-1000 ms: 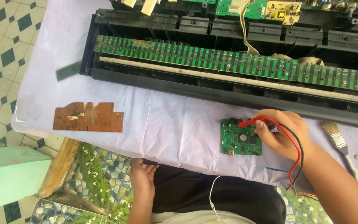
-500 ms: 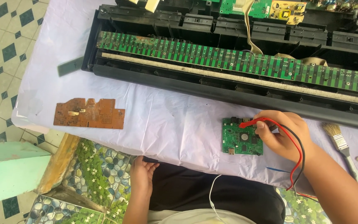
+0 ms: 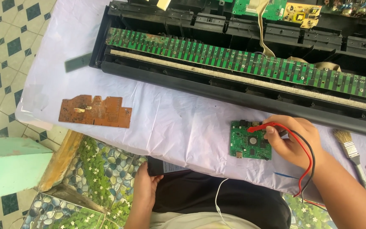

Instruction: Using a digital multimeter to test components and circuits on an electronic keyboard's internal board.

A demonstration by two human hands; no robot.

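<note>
Right hand (image 3: 293, 142) pinches red & black test probes (image 3: 259, 126) onto small green circuit board (image 3: 250, 145); left hand (image 3: 145, 186) grips dark device at lap. Probing underway; steady tip contact matters.

Across the top, an opened black keyboard housing (image 3: 234, 95), slanting down to the right. Inside it, a long green contact board (image 3: 217, 55) end to end, a pale strip (image 3: 234, 75) just below. Further back, a cream ribbon cable (image 3: 262, 34) and a small yellow board (image 3: 303, 9). Underneath everything, a pale lilac cloth (image 3: 183, 114). On the cloth at left, a flat brown circuit board (image 3: 96, 111) with a notched upper edge; above it, a dark rectangular strip (image 3: 78, 62), possibly plastic. At far right, a paintbrush (image 3: 352, 150), bristles towards the housing. Beyond the cloth, white-and-teal diamond floor tiles (image 3: 1, 51), a mint-green ledge (image 3: 9, 167) and pebble-patterned flooring (image 3: 98, 169).
</note>
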